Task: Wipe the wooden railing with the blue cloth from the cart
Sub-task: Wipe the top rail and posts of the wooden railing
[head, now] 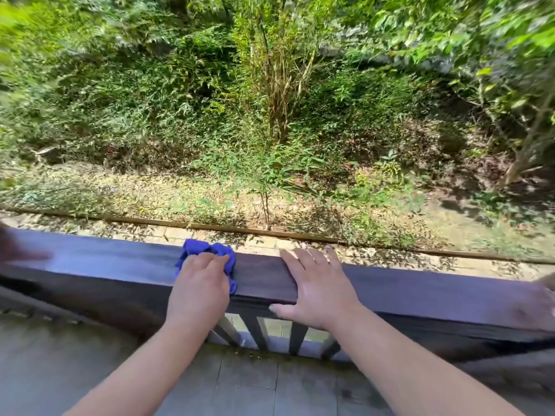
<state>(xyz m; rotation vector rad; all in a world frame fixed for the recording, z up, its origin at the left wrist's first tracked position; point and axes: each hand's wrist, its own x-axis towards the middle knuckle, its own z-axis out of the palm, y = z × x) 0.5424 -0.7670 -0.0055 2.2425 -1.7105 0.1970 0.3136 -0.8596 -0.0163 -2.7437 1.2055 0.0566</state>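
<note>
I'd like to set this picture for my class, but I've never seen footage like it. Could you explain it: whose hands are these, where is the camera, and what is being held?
There is no machine here, only a person's two bare hands. The single picture comes from a camera worn on that person's head, looking forward and down. The left hand grips a crumpled blue cloth against the top of a dark wooden railing. The right hand rests flat on the same rail beside it, fingers straight, holding nothing. Upright bars and a plank floor show below, with green plants beyond.
</note>
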